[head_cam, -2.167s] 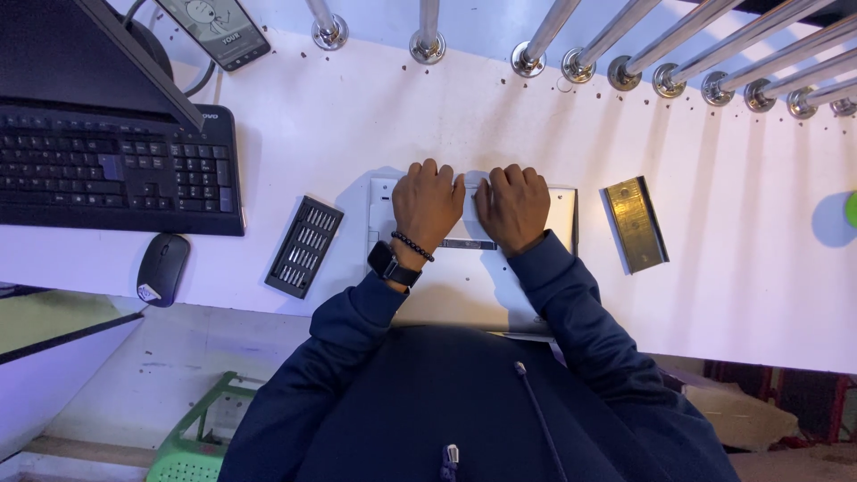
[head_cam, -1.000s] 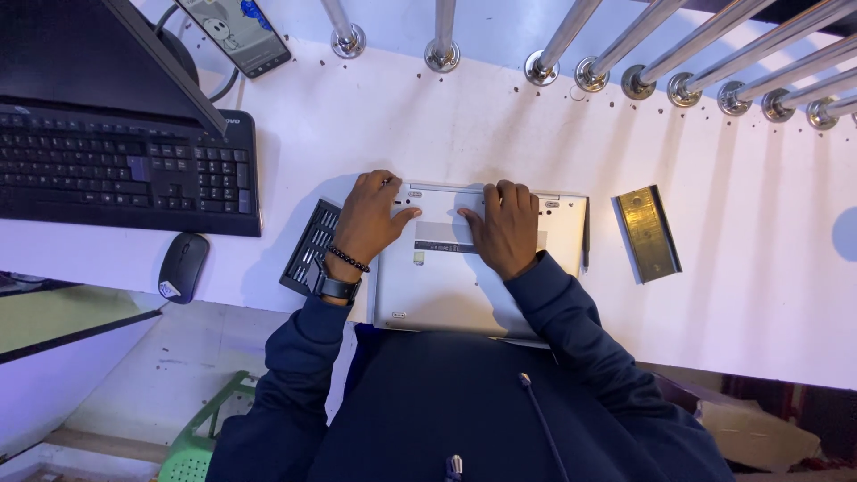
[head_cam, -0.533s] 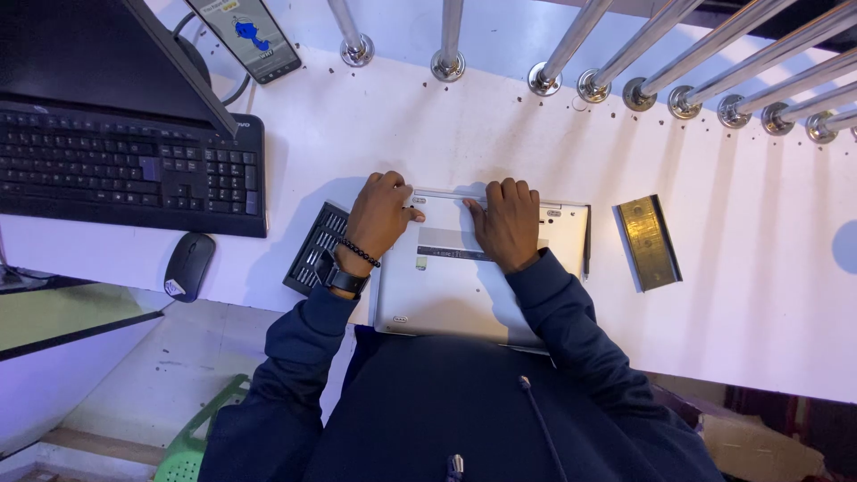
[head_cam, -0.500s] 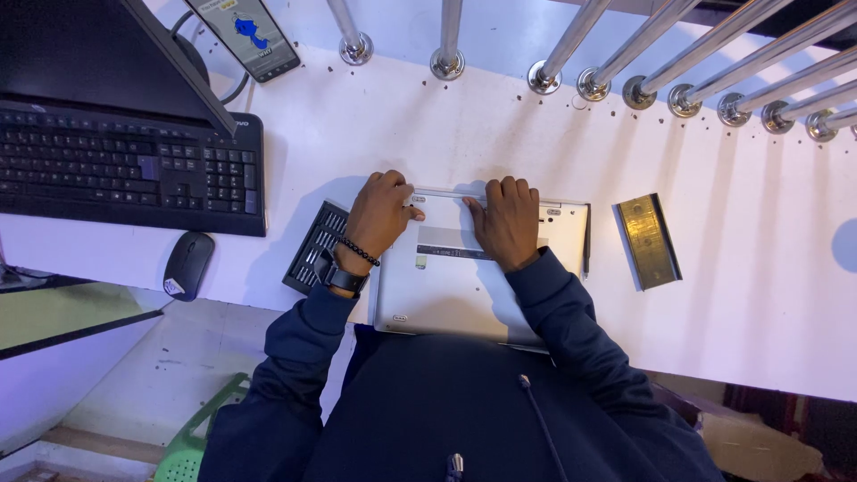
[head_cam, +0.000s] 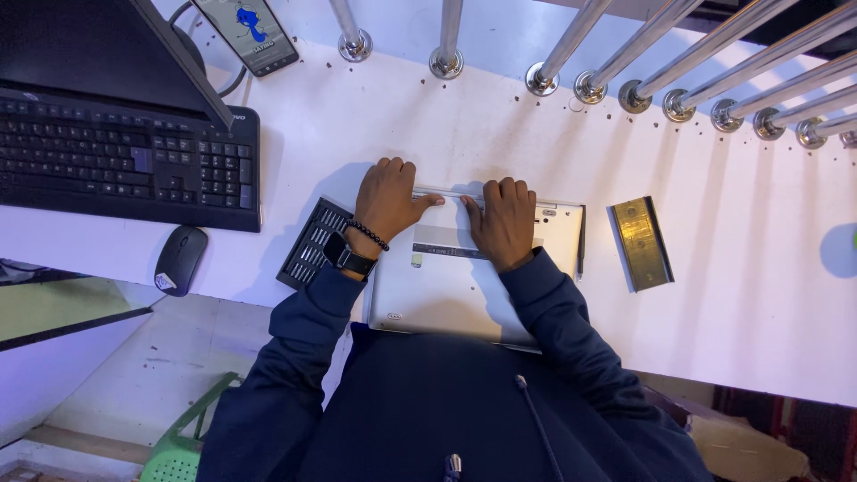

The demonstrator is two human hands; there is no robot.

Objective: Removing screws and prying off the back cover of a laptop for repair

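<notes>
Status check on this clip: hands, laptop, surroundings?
Left hand and right hand flat on far edge of silver laptop. Bit case beside left wrist; brass block apart, right.

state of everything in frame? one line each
Laptop: closed, underside up, flat on the table.
Left hand: on the laptop's far left corner.
Right hand: on the laptop's far edge.
Phone: screen lit.
Bit case: open, bits showing.
Mouse: untouched.
Keyboard: untouched.
Brass block: lying flat.
</notes>
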